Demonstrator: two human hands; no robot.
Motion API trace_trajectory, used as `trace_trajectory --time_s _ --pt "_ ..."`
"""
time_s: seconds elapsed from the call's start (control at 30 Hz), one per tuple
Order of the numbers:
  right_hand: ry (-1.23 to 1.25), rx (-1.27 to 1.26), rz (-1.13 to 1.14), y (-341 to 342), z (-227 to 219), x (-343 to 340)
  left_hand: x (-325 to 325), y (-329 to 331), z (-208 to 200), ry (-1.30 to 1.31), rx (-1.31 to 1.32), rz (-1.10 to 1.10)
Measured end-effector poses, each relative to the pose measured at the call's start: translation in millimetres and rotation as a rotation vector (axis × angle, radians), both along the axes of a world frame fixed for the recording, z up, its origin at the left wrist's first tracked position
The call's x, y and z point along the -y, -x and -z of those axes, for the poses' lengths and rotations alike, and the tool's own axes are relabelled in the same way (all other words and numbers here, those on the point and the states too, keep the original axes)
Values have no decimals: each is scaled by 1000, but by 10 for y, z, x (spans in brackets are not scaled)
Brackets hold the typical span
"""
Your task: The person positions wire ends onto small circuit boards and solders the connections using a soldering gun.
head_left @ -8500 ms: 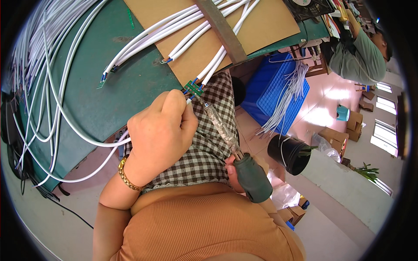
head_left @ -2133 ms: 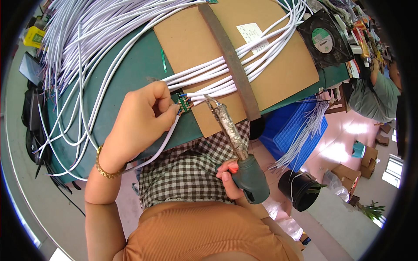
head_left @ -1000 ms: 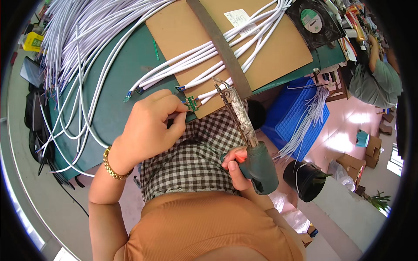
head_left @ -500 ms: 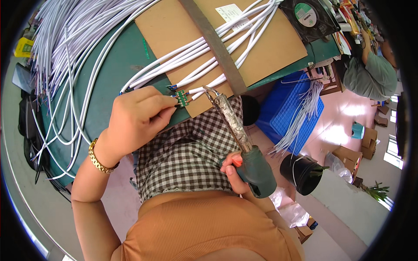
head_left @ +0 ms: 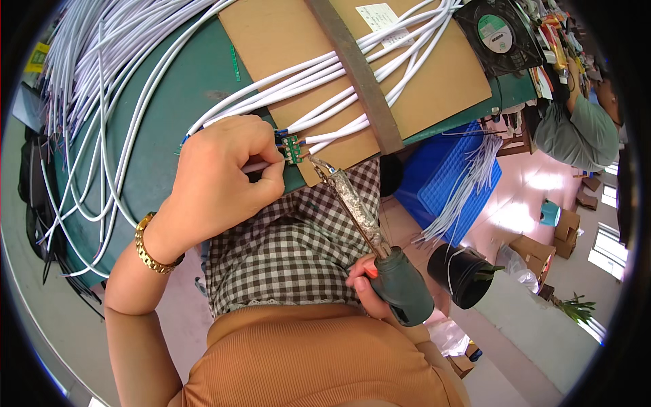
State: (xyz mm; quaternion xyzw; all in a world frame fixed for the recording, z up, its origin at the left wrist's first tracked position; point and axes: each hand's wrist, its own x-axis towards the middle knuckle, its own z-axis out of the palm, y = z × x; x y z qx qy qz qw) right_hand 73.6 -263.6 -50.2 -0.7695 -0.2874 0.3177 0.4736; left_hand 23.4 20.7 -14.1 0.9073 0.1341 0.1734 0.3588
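Note:
My left hand (head_left: 227, 180) is at the table's near edge, fingers curled and fingertips close against a small green circuit board (head_left: 292, 150). Whatever lies between those fingers is mostly hidden. White cables (head_left: 332, 134) with bare wire ends reach the board's right side. A soldering gun (head_left: 356, 207) with a foil-wrapped barrel, dark handle and red trigger is in my right hand (head_left: 369, 292), fingers wrapped around its grip. Its bent tip is just right of the board; contact cannot be made out. Beneath the board is the corner of a brown cardboard sheet (head_left: 441, 88).
A flat metal bar (head_left: 356, 74) lies across the cables on the cardboard. A large bundle of white cables (head_left: 129, 34) fills the green table's far left. At the far right stands a black fan (head_left: 498, 37). A blue crate (head_left: 434, 176) and black bucket (head_left: 461, 275) are to my right.
The soldering gun's tip has shifted closer to the circuit board and toward me. My left fingers have curled differently beside the board, uncovering more of it. The whole view has shifted slightly.

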Motion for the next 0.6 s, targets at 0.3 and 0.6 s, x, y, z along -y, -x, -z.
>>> trace_trajectory --time_s 0.3,0.6 --pt "7 72 -113 -50 -51 -76 14 11 27 80 14 -35" --pt "175 319 -217 -13 16 -36 26 7 -22 1 -60 -23"
